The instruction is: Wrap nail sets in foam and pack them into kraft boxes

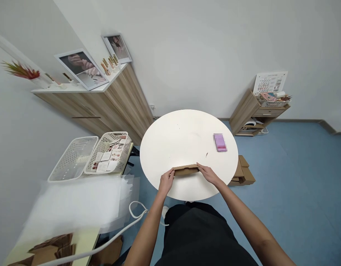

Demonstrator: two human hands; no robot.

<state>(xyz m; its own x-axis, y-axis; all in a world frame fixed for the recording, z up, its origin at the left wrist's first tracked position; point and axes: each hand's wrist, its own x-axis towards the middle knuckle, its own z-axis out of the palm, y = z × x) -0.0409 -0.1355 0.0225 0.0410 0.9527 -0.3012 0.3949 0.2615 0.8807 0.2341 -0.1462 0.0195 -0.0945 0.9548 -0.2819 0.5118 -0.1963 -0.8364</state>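
Head view: at the near edge of the round white surface (173, 136), the left hand (166, 181) and right hand (209, 174) grip a flat kraft cardboard box (186, 170) by its ends, fingers closed narrowly on it. It looks light, thin yet stiff, best taken at those ends.

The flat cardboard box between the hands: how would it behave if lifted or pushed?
The flat cardboard box is probably light for its size, given the thin card. It looks stiff, spanning left hand and right hand without sagging. Flat, it would likely slide, not roll, on the round white table.
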